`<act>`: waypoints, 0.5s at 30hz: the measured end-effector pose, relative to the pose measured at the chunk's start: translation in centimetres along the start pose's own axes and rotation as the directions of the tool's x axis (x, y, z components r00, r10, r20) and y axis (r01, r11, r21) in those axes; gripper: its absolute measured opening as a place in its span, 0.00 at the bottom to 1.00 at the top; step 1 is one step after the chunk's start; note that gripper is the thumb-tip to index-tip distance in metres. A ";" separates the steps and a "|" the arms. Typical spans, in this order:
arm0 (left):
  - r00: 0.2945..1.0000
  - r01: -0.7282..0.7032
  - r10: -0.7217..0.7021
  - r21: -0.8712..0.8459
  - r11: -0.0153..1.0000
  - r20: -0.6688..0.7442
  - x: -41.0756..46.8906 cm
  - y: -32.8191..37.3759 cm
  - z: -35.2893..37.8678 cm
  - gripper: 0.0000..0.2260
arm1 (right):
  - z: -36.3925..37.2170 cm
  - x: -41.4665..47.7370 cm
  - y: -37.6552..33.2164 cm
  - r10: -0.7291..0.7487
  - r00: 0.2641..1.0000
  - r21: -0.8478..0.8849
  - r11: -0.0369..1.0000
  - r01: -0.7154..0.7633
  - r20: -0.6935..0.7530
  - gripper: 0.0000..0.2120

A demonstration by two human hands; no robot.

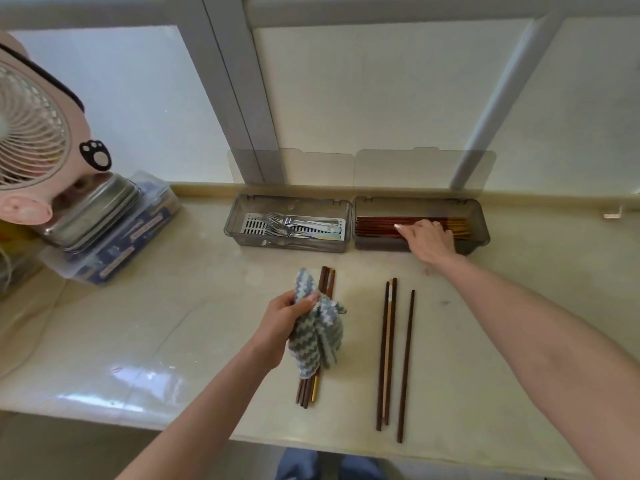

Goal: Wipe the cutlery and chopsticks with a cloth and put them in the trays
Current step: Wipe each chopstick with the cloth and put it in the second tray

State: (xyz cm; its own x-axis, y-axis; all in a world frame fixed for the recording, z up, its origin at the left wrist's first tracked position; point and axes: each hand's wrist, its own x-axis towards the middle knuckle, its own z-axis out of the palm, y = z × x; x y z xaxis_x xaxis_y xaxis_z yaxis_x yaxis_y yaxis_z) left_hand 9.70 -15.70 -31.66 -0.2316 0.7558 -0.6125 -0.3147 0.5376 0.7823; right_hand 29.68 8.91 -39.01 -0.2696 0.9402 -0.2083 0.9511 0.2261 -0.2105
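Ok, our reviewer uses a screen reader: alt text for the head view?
Right hand touches chopsticks in the right tray; left hand grips a striped cloth over a chopstick bundle on the counter. More chopsticks lie alongside; forks sit in the left tray.

The left hand (pixel 287 320) grips a striped cloth (pixel 317 336) over a bundle (pixel 306 389) of chopsticks lying on the counter (pixel 173 323); the cloth drapes across the bundle's middle. Well to the right, loose chopsticks (pixel 388 351) lie roughly parallel, one a little aside. At the back, two grey trays stand side by side with their lids up. The left tray (pixel 232 220) holds forks (pixel 287 221). The right hand (pixel 427 239) reaches into the right tray (pixel 481 216), fingers flat on red chopsticks (pixel 377 225) there. A fan (pixel 31 133) stands far left.
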 end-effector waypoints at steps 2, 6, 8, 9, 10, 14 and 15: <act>1.000 0.004 -0.004 -0.011 1.000 -0.001 0.0 0.2 -0.1 0.12 | 0.5 -0.6 0.1 -0.023 0.996 -0.066 0.998 0.017 -0.087 0.28; 1.000 -0.009 0.008 -0.061 0.998 -0.025 -0.1 0.8 -0.6 0.11 | 0.9 -1.8 -0.1 -0.007 0.969 0.037 0.999 0.016 -0.246 0.21; 0.997 -0.036 0.027 -0.114 0.993 -0.074 -0.1 1.0 -1.1 0.11 | 1.0 -3.2 -1.4 -0.023 0.910 0.152 0.984 0.095 -0.415 0.15; 0.994 -0.049 0.033 -0.146 0.988 -0.107 0.0 1.1 -1.4 0.12 | 1.4 -4.1 -2.5 -0.075 0.893 0.203 0.962 0.182 -0.444 0.11; 0.990 -0.064 0.040 -0.180 0.982 -0.138 0.1 1.1 -1.7 0.13 | 1.8 -5.2 -3.7 -0.170 0.896 0.245 0.926 0.287 -0.411 0.09; 0.982 -0.110 0.058 -0.292 0.950 -0.179 -0.1 1.0 -2.7 0.17 | 4.8 -10.2 -7.9 -0.629 0.776 0.230 0.751 0.619 -0.038 0.11; 0.983 -0.108 0.053 -0.319 0.942 -0.177 -0.2 0.9 -3.0 0.18 | 5.7 -11.0 -8.5 -0.704 0.710 0.188 0.697 0.692 -0.006 0.12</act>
State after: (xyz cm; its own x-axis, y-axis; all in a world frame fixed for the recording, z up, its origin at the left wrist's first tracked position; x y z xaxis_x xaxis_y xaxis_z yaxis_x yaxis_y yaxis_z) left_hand 6.71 -16.53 -31.16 -0.4075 0.7048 -0.5807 -0.5648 0.3051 0.7667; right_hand 23.70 -4.77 -40.36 -0.8599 0.5104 0.0059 0.4479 0.7601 -0.4708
